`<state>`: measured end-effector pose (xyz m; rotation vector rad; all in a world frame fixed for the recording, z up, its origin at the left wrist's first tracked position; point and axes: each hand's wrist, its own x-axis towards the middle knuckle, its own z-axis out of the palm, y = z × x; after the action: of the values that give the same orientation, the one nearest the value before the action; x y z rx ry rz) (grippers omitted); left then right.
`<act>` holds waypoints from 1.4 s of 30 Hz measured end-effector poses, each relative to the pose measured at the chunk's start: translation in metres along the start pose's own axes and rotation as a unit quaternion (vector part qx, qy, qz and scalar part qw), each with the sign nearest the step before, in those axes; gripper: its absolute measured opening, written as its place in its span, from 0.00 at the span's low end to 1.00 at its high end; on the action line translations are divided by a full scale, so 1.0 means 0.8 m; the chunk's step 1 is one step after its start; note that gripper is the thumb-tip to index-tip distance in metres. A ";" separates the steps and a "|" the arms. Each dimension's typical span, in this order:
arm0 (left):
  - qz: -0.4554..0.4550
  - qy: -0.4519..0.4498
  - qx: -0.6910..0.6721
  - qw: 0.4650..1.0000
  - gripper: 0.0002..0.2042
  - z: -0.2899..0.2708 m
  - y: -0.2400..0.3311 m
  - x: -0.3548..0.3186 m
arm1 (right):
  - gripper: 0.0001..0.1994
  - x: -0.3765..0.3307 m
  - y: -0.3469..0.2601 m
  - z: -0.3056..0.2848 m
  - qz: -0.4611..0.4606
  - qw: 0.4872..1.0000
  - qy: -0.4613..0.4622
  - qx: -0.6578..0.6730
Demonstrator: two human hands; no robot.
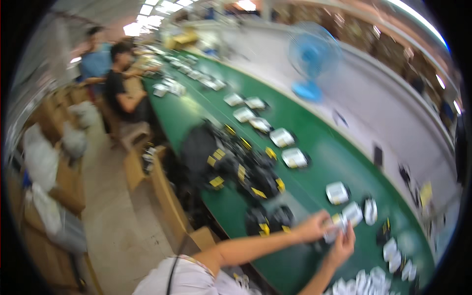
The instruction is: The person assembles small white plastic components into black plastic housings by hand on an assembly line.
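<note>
My left hand (312,227) and my right hand (343,247) meet over the green belt (314,177). Together they pinch a small white packet with a yellow tag (337,221); motion blur hides its details. Just beyond it lie two more white packets (353,212), (370,210). To the left of my hands sits a pile of black parts with yellow tags (236,167), with a few of them right by my left wrist (268,221). A heap of white packets (373,280) lies at the lower right.
A row of white packets on black parts (282,137) runs up the belt. A blue fan (312,56) stands on the white ledge beyond. Two people (118,83) sit at the far left end. Cardboard boxes (162,191) and white bags (42,157) line the floor at left.
</note>
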<state>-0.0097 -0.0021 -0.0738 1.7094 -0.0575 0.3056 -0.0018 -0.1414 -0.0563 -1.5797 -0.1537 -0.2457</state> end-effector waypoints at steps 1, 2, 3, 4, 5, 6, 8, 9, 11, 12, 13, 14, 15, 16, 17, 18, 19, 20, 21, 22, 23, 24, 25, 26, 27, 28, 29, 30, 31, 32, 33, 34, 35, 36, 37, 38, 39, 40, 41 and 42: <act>-0.030 -0.042 -0.016 0.999 0.18 -0.008 0.010 -0.004 | 0.20 -0.001 0.018 -0.003 -0.015 1.000 -0.004 0.014; -0.030 -0.029 -0.072 0.997 0.19 -0.001 0.003 -0.012 | 0.20 -0.003 0.022 -0.004 0.025 0.994 -0.033 0.100; -0.033 -0.031 -0.084 0.995 0.19 -0.002 0.004 -0.016 | 0.19 -0.005 0.012 0.002 0.002 0.993 -0.037 0.116; -0.039 -0.037 -0.102 0.993 0.19 -0.006 0.004 -0.018 | 0.19 -0.019 -0.023 0.017 0.054 0.992 -0.040 0.104; -0.038 -0.019 -0.105 0.994 0.19 -0.012 0.009 -0.017 | 0.18 -0.018 -0.024 0.020 0.080 0.989 -0.044 0.119; -0.030 -0.025 -0.089 0.995 0.20 -0.017 0.011 -0.015 | 0.17 -0.017 -0.022 0.021 0.109 0.985 -0.042 0.128; -0.007 -0.037 -0.050 0.998 0.20 -0.018 0.022 -0.012 | 0.17 -0.008 -0.018 0.013 0.174 0.953 -0.104 0.223; -0.011 -0.056 -0.027 0.998 0.21 -0.022 0.024 -0.006 | 0.15 -0.005 -0.017 0.014 0.145 0.964 -0.123 0.186; 0.010 -0.024 -0.017 1.000 0.22 -0.014 0.021 0.003 | 0.14 0.000 -0.024 0.018 0.121 0.973 -0.115 0.159; 0.036 0.029 0.016 0.999 0.22 -0.012 0.017 0.005 | 0.14 0.005 -0.021 0.020 0.113 0.973 -0.116 0.167; 0.005 -0.026 -0.013 1.000 0.21 -0.030 0.028 0.010 | 0.14 0.006 -0.015 0.028 0.127 0.973 -0.099 0.165; 0.006 -0.017 0.034 0.999 0.19 -0.041 0.032 0.011 | 0.14 0.006 -0.015 0.035 0.129 0.973 -0.106 0.159; -0.053 -0.033 -0.028 0.998 0.17 -0.053 0.037 0.011 | 0.14 0.007 -0.011 0.041 0.127 0.970 -0.137 0.154; 0.001 -0.007 -0.043 0.999 0.16 -0.062 0.032 0.010 | 0.16 0.007 -0.017 0.051 0.140 0.969 -0.143 0.148; 0.003 -0.015 -0.049 0.999 0.15 -0.066 0.033 0.012 | 0.17 0.007 -0.019 0.055 0.138 0.964 -0.149 0.172; 0.005 -0.020 -0.051 0.999 0.14 -0.064 0.034 0.009 | 0.17 0.006 -0.022 0.053 0.145 0.958 -0.154 0.193; 0.004 -0.035 -0.063 0.997 0.14 -0.055 0.036 0.004 | 0.18 0.005 -0.026 0.049 0.147 0.956 -0.155 0.201; 0.026 -0.026 -0.054 0.998 0.14 -0.048 0.035 0.003 | 0.17 0.001 -0.027 0.042 0.146 0.958 -0.145 0.198; 0.050 -0.012 -0.044 0.998 0.14 -0.042 0.035 0.003 | 0.17 0.001 -0.026 0.032 0.138 0.960 -0.147 0.193; 0.052 -0.019 -0.047 0.997 0.14 -0.037 0.035 0.005 | 0.17 0.002 -0.026 0.025 0.130 0.961 -0.153 0.190; 0.052 -0.035 -0.055 0.996 0.14 -0.037 0.036 0.001 | 0.17 -0.001 -0.027 0.020 0.132 0.962 -0.146 0.191; 0.053 -0.049 -0.063 0.995 0.14 -0.040 0.037 -0.002 | 0.17 -0.001 -0.027 0.017 0.128 0.961 -0.156 0.188; 0.051 -0.051 -0.062 0.995 0.14 -0.043 0.037 -0.004 | 0.17 -0.001 -0.028 0.017 0.123 0.961 -0.168 0.184; 0.050 -0.058 -0.083 0.994 0.14 -0.044 0.038 -0.005 | 0.17 -0.003 -0.028 0.016 0.126 0.960 -0.170 0.184; 0.049 -0.064 -0.104 0.991 0.15 -0.045 0.040 -0.005 | 0.17 -0.005 -0.028 0.017 0.122 0.959 -0.169 0.194; 0.047 -0.060 -0.104 0.992 0.15 -0.046 0.041 -0.006 | 0.17 -0.006 -0.028 0.018 0.117 0.958 -0.167 0.203; 0.057 -0.069 -0.114 0.989 0.15 -0.048 0.042 -0.004 | 0.17 -0.007 -0.029 0.019 0.119 0.957 -0.170 0.203; 0.066 -0.079 -0.123 0.987 0.15 -0.050 0.044 -0.004 | 0.18 -0.008 -0.029 0.019 0.094 0.963 -0.168 0.190; 0.066 -0.076 -0.123 0.987 0.15 -0.051 0.045 -0.005 | 0.18 -0.010 -0.030 0.017 0.069 0.968 -0.165 0.177; 0.087 -0.090 -0.127 0.984 0.15 -0.055 0.044 -0.004 | 0.18 -0.010 -0.030 0.017 0.069 0.968 -0.165 0.178; 0.108 -0.105 -0.131 0.980 0.15 -0.059 0.045 -0.002 | 0.19 -0.011 -0.031 0.014 0.053 0.968 -0.178 0.168; 0.109 -0.106 -0.130 0.980 0.15 -0.063 0.047 -0.001 | 0.19 -0.010 -0.033 0.012 0.038 0.968 -0.190 0.158; 0.133 -0.104 -0.090 0.982 0.15 -0.067 0.050 -0.003 | 0.19 -0.011 -0.034 0.008 0.033 0.965 -0.201 0.165; 0.156 -0.103 -0.049 0.981 0.14 -0.072 0.055 -0.005 | 0.19 -0.011 -0.035 0.009 0.034 0.966 -0.198 0.164; 0.156 -0.103 -0.028 0.982 0.12 -0.078 0.061 -0.006 | 0.18 -0.012 -0.036 0.009 0.010 0.961 -0.222 0.164; 0.156 -0.101 -0.028 0.982 0.12 -0.077 0.062 -0.006 | 0.18 -0.010 -0.037 0.009 -0.015 0.954 -0.249 0.164; 0.160 -0.096 -0.028 0.982 0.12 -0.076 0.062 -0.006 | 0.18 -0.010 -0.038 0.010 -0.014 0.954 -0.251 0.164; 0.164 -0.090 -0.027 0.982 0.12 -0.076 0.062 -0.006 | 0.17 -0.013 -0.040 0.013 -0.019 0.966 -0.218 0.135; 0.161 -0.092 -0.028 0.982 0.12 -0.074 0.062 -0.006 | 0.16 -0.018 -0.042 0.016 -0.021 0.977 -0.182 0.105; 0.165 -0.064 -0.031 0.984 0.11 -0.071 0.062 -0.005 | 0.16 -0.020 -0.041 0.021 -0.019 0.978 -0.181 0.105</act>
<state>-0.0336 0.0447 -0.0193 1.6542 -0.4444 0.4343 -0.0245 -0.1231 -0.0287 -1.3999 -0.4776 0.0321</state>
